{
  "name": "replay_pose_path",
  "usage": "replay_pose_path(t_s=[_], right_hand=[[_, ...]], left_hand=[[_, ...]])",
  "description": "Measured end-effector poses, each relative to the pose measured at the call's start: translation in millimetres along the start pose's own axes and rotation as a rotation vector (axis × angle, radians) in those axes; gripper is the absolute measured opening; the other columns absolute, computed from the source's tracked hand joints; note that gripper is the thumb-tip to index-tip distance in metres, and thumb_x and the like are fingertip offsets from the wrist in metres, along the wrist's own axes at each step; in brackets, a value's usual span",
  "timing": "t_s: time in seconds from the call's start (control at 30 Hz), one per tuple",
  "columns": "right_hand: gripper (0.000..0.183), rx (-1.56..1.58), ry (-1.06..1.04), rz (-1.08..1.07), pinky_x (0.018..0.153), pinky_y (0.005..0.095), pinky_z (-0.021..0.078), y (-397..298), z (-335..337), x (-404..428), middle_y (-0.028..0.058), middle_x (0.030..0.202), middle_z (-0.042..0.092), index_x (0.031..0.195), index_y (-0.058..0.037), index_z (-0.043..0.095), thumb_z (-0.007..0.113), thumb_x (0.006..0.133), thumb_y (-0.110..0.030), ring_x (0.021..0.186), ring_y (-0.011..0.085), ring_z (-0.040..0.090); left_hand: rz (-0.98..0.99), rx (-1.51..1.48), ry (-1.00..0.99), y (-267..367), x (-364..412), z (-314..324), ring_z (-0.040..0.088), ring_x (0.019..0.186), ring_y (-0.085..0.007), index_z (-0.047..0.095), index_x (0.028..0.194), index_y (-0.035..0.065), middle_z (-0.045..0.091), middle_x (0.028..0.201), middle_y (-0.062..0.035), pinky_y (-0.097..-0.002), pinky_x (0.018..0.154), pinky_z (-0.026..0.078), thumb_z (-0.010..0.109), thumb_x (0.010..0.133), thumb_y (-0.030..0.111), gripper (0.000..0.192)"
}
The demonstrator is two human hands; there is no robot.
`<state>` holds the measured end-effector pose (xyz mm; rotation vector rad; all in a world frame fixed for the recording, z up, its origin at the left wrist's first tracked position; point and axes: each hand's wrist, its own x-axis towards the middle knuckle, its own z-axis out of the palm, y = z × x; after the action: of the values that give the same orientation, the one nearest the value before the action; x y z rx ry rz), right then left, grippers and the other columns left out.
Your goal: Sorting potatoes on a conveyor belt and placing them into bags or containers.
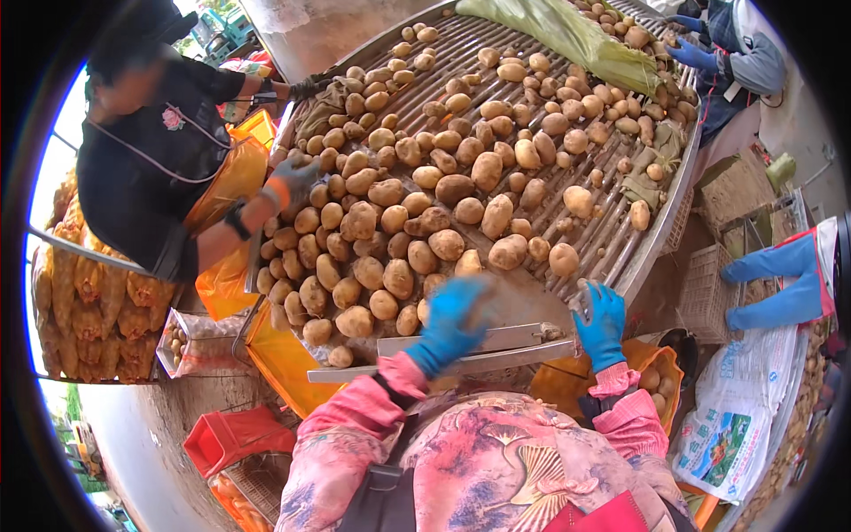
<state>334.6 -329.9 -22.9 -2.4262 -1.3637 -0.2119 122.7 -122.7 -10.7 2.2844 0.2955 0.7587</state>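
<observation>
Many potatoes lie on a metal roller sorting table, packed thickly on its left side. Over the near edge of the table is my left hand in a blue glove, blurred, beside the nearest potatoes; whether it holds one I cannot tell. My right hand, also gloved in blue, is at the near right corner by the ends of the rollers, its fingers bent near a small pale thing that is not clear. A metal bar runs along the near edge.
A co-worker at the left reaches gloved hands onto the potatoes. Another person's blue gloves are at the far right. Orange bags hang at the table's near side. Plastic crates, a red basket and white sacks stand around.
</observation>
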Motion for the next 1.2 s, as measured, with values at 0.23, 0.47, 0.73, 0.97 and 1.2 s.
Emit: replay_pose_path(t_s=[0.23,0.47,0.73,0.97,1.2], right_hand=[[0.034,0.006,0.069,0.007,0.087,0.0411,0.0418,-6.2,-1.3,3.5,0.0084,0.105,0.063,0.108,-0.0098,0.061,0.067,0.078,-0.025,0.098,0.0289,0.058],[0.031,-0.01,0.07,0.036,0.085,0.041,0.0431,-6.1,0.7,0.6,0.0071,0.102,0.063,0.104,-0.0099,0.063,0.067,0.076,-0.023,0.094,0.0282,0.059],[0.027,0.004,0.087,0.018,0.085,0.0403,0.0438,-4.7,1.2,1.9,0.0067,0.099,0.063,0.099,-0.0105,0.064,0.066,0.076,-0.024,0.093,0.0285,0.059],[0.026,0.013,0.072,0.038,0.085,0.0405,0.0439,-8.3,-2.7,1.4,0.0063,0.098,0.064,0.098,-0.0106,0.064,0.067,0.076,-0.023,0.092,0.0284,0.059],[0.033,-0.025,0.022,0.032,0.09,0.0405,0.0424,1.8,3.3,-1.3,0.0088,0.105,0.063,0.102,-0.0113,0.063,0.071,0.071,-0.019,0.1,0.0301,0.057]], left_hand=[[-0.214,0.149,0.286,-71.1,32.3,-84.9,0.061,0.095,-0.0302,0.059,0.115,0.0058,0.061,0.108,-0.0135,-0.0378,0.085,0.048,0.063,0.083,0.009,0.033],[-0.09,0.605,-0.407,-128.7,94.8,-58.6,0.057,0.111,-0.0309,0.049,0.129,0.018,0.05,0.132,-0.012,-0.0428,0.085,0.05,0.056,0.078,0.006,0.052],[-0.025,0.59,-0.33,-131.9,96.2,-49.9,0.059,0.096,-0.0343,0.056,0.112,0.0169,0.057,0.116,-0.0106,-0.0452,0.077,0.05,0.062,0.069,0.001,0.047],[-0.033,-0.074,0.3,-87.2,65.5,-65.4,0.055,0.104,-0.0255,0.054,0.115,0.0042,0.057,0.11,-0.0099,-0.0355,0.093,0.045,0.079,0.059,0.006,0.062],[-0.257,-0.522,0.353,-24.8,39.4,-90.2,0.052,0.11,-0.0173,0.051,0.118,0.0009,0.054,0.117,-0.0081,-0.0301,0.097,0.042,0.08,0.064,0.002,0.06]])
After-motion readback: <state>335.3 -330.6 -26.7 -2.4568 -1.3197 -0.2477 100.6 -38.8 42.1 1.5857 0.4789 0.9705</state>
